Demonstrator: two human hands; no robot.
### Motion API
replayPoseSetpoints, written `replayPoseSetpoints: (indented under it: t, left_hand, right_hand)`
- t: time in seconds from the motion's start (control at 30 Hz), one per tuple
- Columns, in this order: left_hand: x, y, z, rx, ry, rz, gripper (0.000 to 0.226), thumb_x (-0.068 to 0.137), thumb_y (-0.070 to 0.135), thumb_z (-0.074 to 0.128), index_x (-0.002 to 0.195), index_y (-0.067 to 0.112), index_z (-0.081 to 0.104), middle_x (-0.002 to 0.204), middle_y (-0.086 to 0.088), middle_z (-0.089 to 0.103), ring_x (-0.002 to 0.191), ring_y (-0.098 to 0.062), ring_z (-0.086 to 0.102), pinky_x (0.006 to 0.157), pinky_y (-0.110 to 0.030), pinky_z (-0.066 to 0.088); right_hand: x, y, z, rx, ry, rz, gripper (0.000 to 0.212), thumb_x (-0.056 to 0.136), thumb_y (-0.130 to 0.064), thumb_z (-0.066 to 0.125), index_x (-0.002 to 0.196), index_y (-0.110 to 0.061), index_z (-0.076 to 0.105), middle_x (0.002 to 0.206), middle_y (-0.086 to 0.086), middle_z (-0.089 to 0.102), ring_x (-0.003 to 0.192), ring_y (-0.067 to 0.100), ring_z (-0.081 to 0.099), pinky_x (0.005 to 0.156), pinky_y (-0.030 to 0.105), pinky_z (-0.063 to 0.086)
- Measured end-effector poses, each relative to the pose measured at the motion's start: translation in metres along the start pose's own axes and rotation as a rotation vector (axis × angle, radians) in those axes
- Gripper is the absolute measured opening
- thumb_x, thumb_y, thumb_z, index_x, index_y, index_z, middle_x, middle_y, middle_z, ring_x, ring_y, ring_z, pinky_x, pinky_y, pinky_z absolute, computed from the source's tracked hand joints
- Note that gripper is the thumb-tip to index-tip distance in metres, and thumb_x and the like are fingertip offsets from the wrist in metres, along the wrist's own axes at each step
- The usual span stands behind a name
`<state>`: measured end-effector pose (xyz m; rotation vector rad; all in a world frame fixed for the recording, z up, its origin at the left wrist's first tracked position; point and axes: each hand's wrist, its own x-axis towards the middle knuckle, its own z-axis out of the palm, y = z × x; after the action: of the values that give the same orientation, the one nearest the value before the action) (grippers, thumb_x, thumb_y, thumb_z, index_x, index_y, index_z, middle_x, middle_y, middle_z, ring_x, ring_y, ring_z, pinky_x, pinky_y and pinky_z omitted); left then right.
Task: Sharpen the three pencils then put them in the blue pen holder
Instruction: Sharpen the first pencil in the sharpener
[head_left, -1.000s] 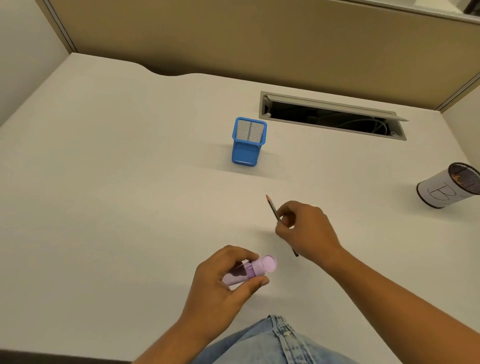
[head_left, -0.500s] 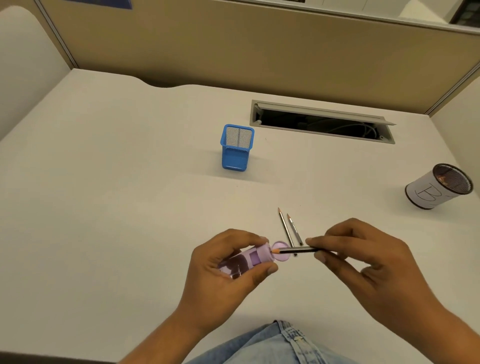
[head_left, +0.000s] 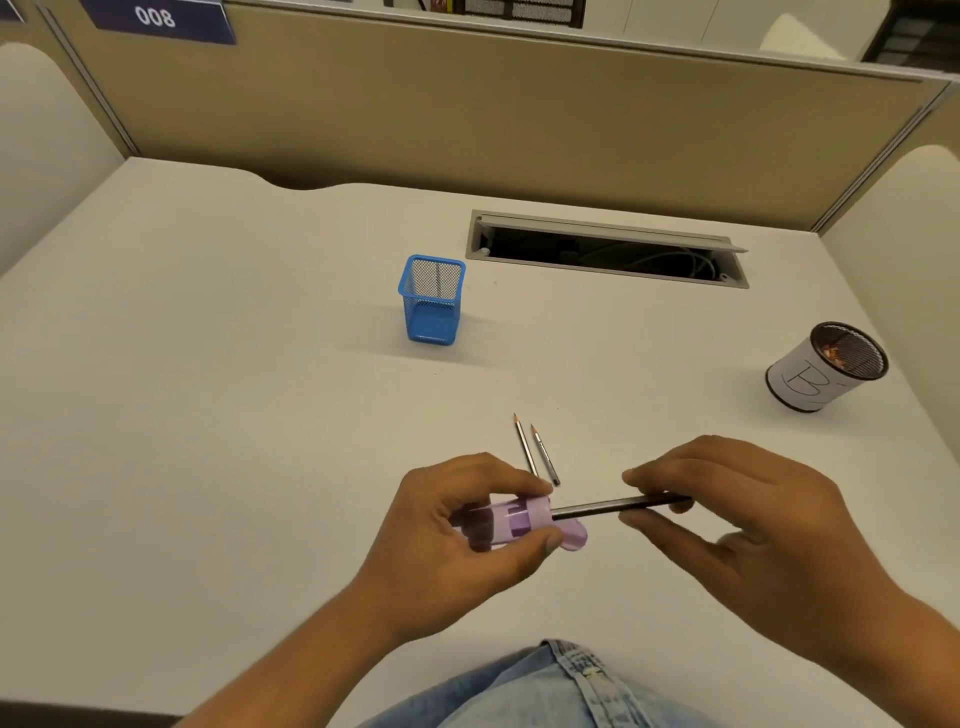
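your left hand (head_left: 457, 540) is clenched around the purple sharpener (head_left: 519, 522), thumb beneath and fingers curled over the top, holding it above the desk (head_left: 208, 389) close to your body. your right hand (head_left: 737, 525) pinches the dark pencil (head_left: 613, 508) between thumb and fingertips near its back end. the pencil lies almost level, and its front end sits inside the sharpener's opening, so you cannot see the tip. a paler purple rounded part sticks out at the sharpener's right end, just below the pencil. the two other pencils lie on the desk just beyond your left fingers, side by side and nearly parallel, points aimed away from you: the left pencil (head_left: 523, 444) has its back end hidden behind your fingers, while the right pencil (head_left: 545, 457) shows in full. the blue pen holder (head_left: 432, 306) stands upright well beyond them, toward the back and a little to the left. far to your right stands a round mesh cup (head_left: 821, 374) wrapped in white paper with a hand-drawn "b", orange-brown bits showing inside it. an open cable tray (head_left: 608, 249) is set into the desk behind the holder, cables visible in it, and a tan partition (head_left: 467, 114) closes the back. denim (head_left: 545, 691) shows at the bottom edge.
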<state>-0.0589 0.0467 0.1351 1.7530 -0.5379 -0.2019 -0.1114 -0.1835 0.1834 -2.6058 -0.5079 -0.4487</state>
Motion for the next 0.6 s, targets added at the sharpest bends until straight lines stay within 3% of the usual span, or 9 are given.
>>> replayPoseSetpoints:
  t: [0.17,0.27,0.37,0.43,0.5,0.57,0.6]
  left_hand:
    - [-0.001,0.008,0.007,-0.096,-0.039,-0.086,0.025,0.071,0.031,0.082,0.095,0.028,0.075,0.091,0.012,0.073,0.077,-0.013,0.068,0.061,-0.013,0.05]
    - [-0.001,0.016,0.011,-0.082,-0.05,-0.033,0.027,0.068,0.036,0.082,0.093,0.029,0.075,0.088,0.013,0.071,0.077,-0.014,0.066,0.06,-0.016,0.051]
    - [0.0,0.022,0.011,-0.03,-0.033,0.061,0.024,0.07,0.036,0.081,0.091,0.027,0.074,0.083,0.018,0.066,0.068,-0.007,0.061,0.055,-0.01,0.043]
    - [0.001,0.021,0.009,0.022,-0.038,0.099,0.023,0.071,0.035,0.081,0.09,0.024,0.073,0.082,0.02,0.064,0.068,-0.006,0.06,0.055,-0.008,0.041]
    - [0.001,0.018,0.008,0.102,-0.07,0.126,0.023,0.073,0.036,0.081,0.089,0.022,0.072,0.081,0.016,0.065,0.067,-0.008,0.059,0.053,-0.009,0.038]
    - [-0.002,0.015,0.008,0.181,-0.138,0.13,0.022,0.074,0.036,0.081,0.089,0.023,0.072,0.081,0.011,0.067,0.065,-0.011,0.058,0.052,-0.011,0.037]
    - [-0.003,0.015,0.008,0.188,-0.167,0.11,0.022,0.075,0.037,0.081,0.089,0.024,0.072,0.082,0.01,0.068,0.067,-0.011,0.059,0.052,-0.011,0.037]
  right_hand:
    - [-0.001,0.011,-0.011,-0.156,0.02,-0.206,0.016,0.083,-0.022,0.076,0.081,-0.006,0.077,0.077,0.004,0.073,0.061,0.026,0.064,0.049,0.034,0.051]
    - [0.0,0.01,-0.017,-0.218,0.055,-0.25,0.022,0.084,-0.027,0.075,0.073,-0.007,0.075,0.071,0.005,0.072,0.053,0.028,0.061,0.044,0.033,0.047]
    - [0.0,0.003,-0.021,-0.18,-0.011,-0.228,0.022,0.087,-0.035,0.07,0.072,-0.018,0.068,0.064,-0.002,0.067,0.049,0.025,0.058,0.041,0.031,0.043]
    - [0.002,-0.002,-0.021,-0.091,-0.1,-0.027,0.026,0.088,-0.05,0.062,0.072,-0.031,0.056,0.059,-0.012,0.063,0.048,0.013,0.056,0.041,0.026,0.041]
    - [0.005,-0.006,-0.016,0.075,-0.279,0.35,0.032,0.082,-0.06,0.061,0.067,-0.033,0.052,0.054,-0.018,0.061,0.045,0.008,0.048,0.044,0.019,0.035]
    - [0.004,-0.004,-0.01,0.355,-0.446,0.679,0.035,0.079,-0.049,0.072,0.06,-0.026,0.054,0.045,-0.013,0.052,0.04,0.007,0.037,0.046,0.021,0.03]
    - [0.005,-0.004,-0.009,0.413,-0.524,0.743,0.037,0.079,-0.045,0.075,0.059,-0.022,0.054,0.044,-0.01,0.05,0.04,0.006,0.036,0.046,0.021,0.03]
